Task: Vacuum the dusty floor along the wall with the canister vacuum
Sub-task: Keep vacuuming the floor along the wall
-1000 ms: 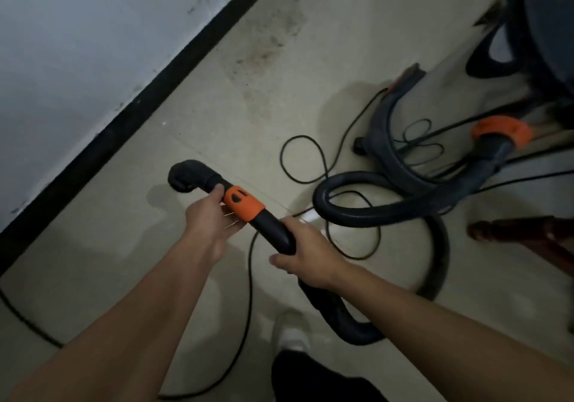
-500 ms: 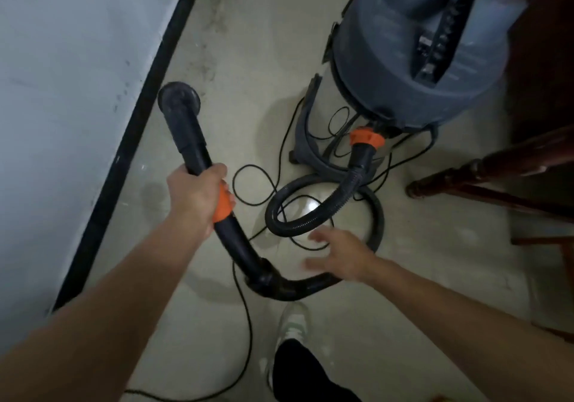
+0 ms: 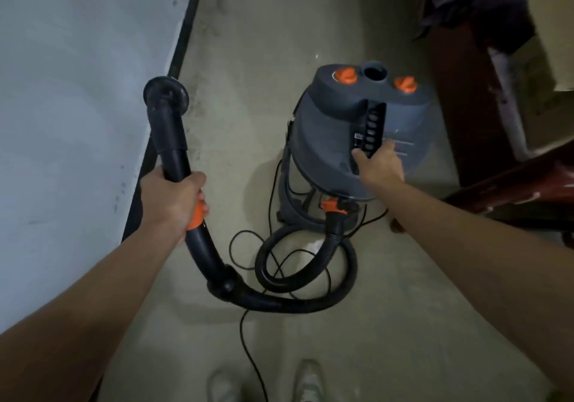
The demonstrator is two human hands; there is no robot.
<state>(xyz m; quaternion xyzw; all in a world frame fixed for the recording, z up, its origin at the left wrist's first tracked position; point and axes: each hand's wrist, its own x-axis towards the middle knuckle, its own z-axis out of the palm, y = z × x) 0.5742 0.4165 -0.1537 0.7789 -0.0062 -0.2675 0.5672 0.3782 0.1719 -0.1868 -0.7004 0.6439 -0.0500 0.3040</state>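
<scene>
A dark grey canister vacuum (image 3: 326, 128) with orange knobs stands on the beige floor. My right hand (image 3: 379, 161) grips the carry handle (image 3: 371, 122) on its top. A black hose (image 3: 298, 302) loops from an orange collar (image 3: 331, 207) at the canister's base to a black wand (image 3: 174, 140). My left hand (image 3: 172, 198) grips the wand at its orange band, holding it up. The round nozzle end (image 3: 166, 95) points toward the black baseboard (image 3: 186, 25).
The white wall (image 3: 77, 90) runs along the left. Dust marks speckle the floor (image 3: 248, 28) by the baseboard. A black power cord (image 3: 248, 345) trails between my shoes (image 3: 306, 381). Dark wooden furniture legs (image 3: 509, 190) stand at the right, close to the canister.
My right hand left the hose and moved up to grip the canister's handle. The view shifted forward, so the canister sits more central. My left hand kept hold of the wand.
</scene>
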